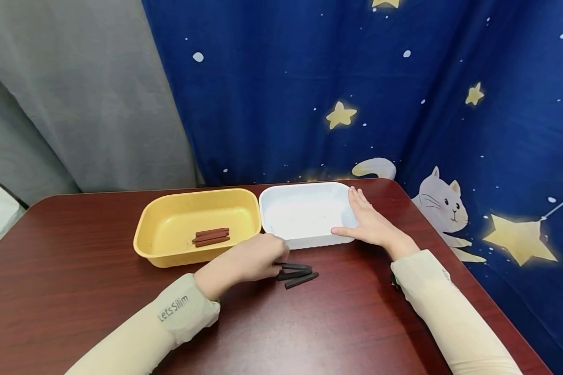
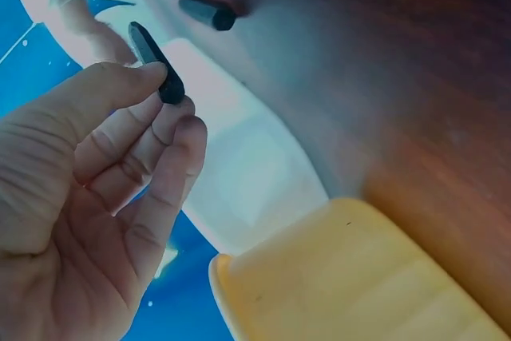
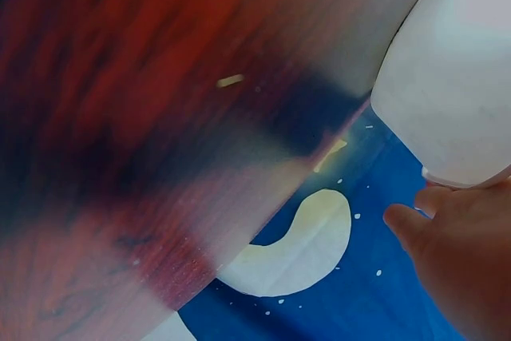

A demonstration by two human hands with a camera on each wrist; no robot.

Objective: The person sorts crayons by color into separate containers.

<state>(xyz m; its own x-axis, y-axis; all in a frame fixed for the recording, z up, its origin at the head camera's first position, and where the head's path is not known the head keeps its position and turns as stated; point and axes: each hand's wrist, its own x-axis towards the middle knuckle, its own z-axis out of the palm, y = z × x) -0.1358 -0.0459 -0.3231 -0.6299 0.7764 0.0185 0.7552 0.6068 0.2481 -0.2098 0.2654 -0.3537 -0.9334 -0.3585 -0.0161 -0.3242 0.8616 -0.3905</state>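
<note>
My left hand point(image 1: 258, 256) pinches a short black stick point(image 2: 156, 63) between thumb and fingertips, just in front of the white bin. The stick has flat sides and a tapered end, like a crayon. Two more black sticks point(image 2: 207, 12) lie on the table beyond it in the left wrist view. At the white bin point(image 1: 316, 242), my right hand point(image 1: 372, 221) rests on the right-hand rim, fingers straight and thumb spread over the front corner. Left of it stands a yellow bin point(image 1: 169, 208) with several reddish-brown sticks point(image 1: 211, 237) inside.
Both bins stand side by side near the back edge of the dark red-brown table point(image 1: 75, 281). Behind the table hang a grey curtain point(image 1: 84, 94) and a blue curtain point(image 1: 281, 94) with stars and a cat.
</note>
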